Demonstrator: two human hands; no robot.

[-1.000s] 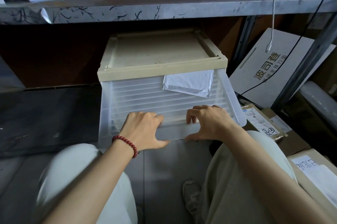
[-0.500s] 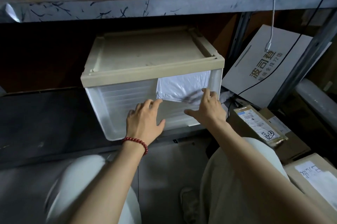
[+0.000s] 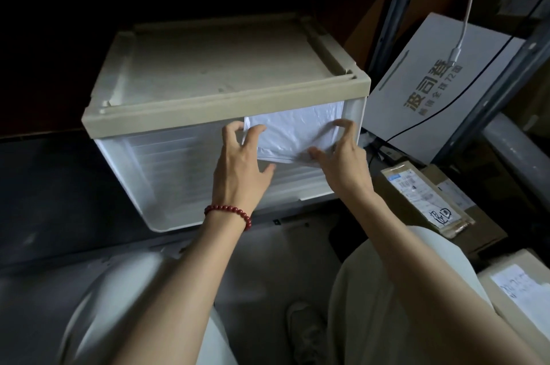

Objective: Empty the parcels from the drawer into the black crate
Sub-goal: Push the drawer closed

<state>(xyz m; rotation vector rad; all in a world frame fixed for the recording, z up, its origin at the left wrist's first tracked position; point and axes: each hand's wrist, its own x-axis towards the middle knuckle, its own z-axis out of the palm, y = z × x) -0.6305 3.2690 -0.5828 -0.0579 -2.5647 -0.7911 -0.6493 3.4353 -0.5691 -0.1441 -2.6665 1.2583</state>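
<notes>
Translucent plastic forms the drawer (image 3: 166, 174), which sits under a beige frame (image 3: 226, 106) on a dark shelf (image 3: 59, 186); one second ago it stood drawn well out with both hands on its front edge, whereas its front now reads nearly flush with the frame, and how far it remains open cannot be told. The left hand (image 3: 238, 168), with a red bead bracelet (image 3: 229, 211) at the wrist, has left that edge and risen to the parcel (image 3: 294, 132); its fingers curl over the parcel's left edge, with the thumb spread clear below. Position of the parcel: upper right of the drawer front, just under the frame; one second ago it lay at the rear of the drawer. Appearance: a flat white plastic mailer, wrinkled and slightly glossy, thin and limp, with a creased lower edge; no label shows on the exposed face; no other parcel shows in the drawer. The right hand (image 3: 342, 162) has made the same move; it pinches the parcel's lower right portion, thumb on the lower edge and curled fingers at the right edge. Judgement: the opening step is over and extraction of what appears to be the last parcel is in hand; transfer is not yet done, and the black crate is not in view. Labelled cardboard boxes (image 3: 422, 201) lie further right, apart from the drawer.
</notes>
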